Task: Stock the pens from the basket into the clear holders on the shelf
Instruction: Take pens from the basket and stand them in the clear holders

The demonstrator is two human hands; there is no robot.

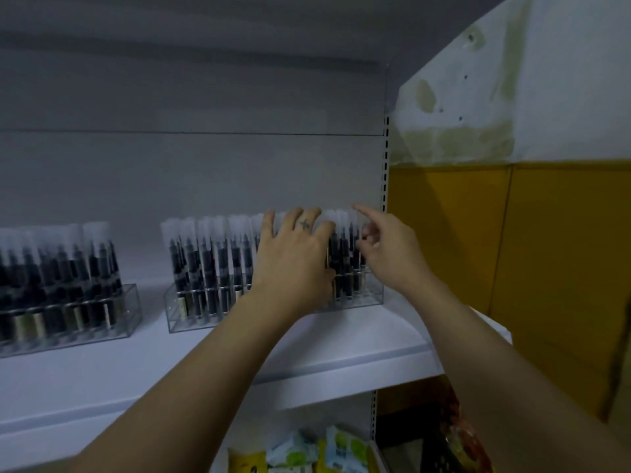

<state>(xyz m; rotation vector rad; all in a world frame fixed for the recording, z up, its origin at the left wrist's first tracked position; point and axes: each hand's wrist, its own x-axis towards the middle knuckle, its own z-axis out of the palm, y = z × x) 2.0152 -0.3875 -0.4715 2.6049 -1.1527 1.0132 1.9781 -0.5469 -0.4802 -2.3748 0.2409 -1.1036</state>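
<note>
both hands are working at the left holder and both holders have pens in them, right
Not quite. The left hand and right hand are both at the right holder; nothing touches the left holder. The head view shows this. Both holders do have pens in them.

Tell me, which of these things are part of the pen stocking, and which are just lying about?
In the job: left hand, right hand, pens, middle clear holder, left clear holder, white shelf.
Just lying about: coloured packets below, yellow wall panels.
</note>
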